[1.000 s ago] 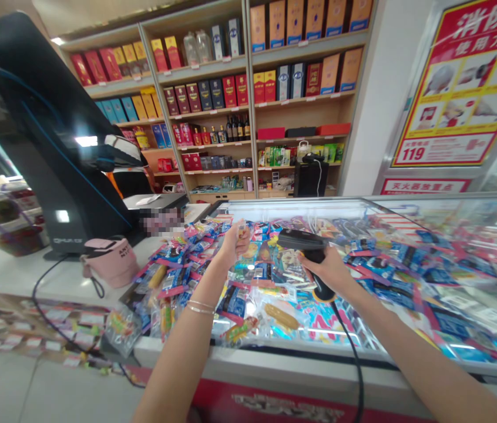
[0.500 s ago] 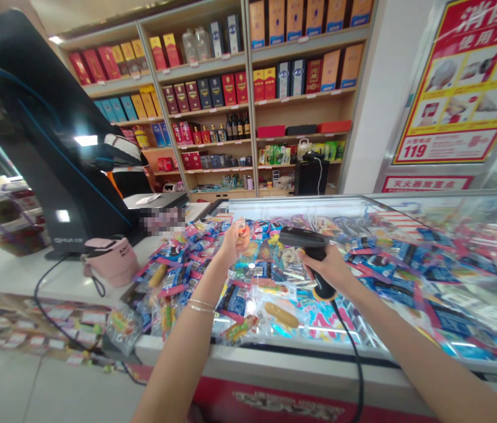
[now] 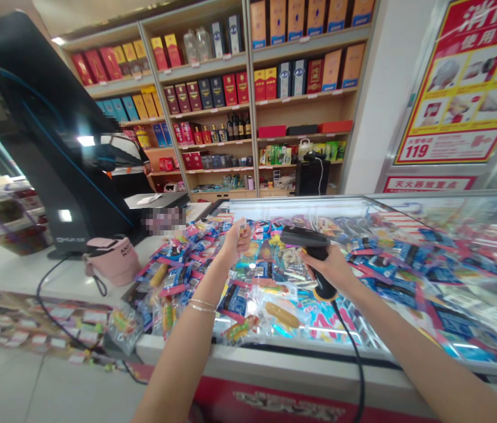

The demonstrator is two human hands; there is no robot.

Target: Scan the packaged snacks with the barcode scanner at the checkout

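Observation:
My right hand [image 3: 331,267] is wrapped round the grip of a black handheld barcode scanner [image 3: 305,238], whose head points left toward my other hand. A black cord [image 3: 354,352] runs down from its handle. My left hand [image 3: 236,239] is closed on a small wrapped packet [image 3: 242,224], mostly hidden by the fingers. Both hands are above a glass-topped freezer case, over wrapped snacks [image 3: 233,299] in blue and pink packs. Closer to me, a long yellow-brown snack in a clear wrapper [image 3: 282,315] lies on the case.
At the left, a pink cup [image 3: 114,261] stands on a white counter [image 3: 66,282] beside a large black checkout machine [image 3: 67,153]. A person [image 3: 125,161] is partly visible behind it. Shelves of boxed bottles [image 3: 204,94] line the back wall. A red poster [image 3: 464,88] hangs at right.
My left hand has turned slightly, so the orange part of the packet seen before is now covered. The scanner and my right hand have barely moved.

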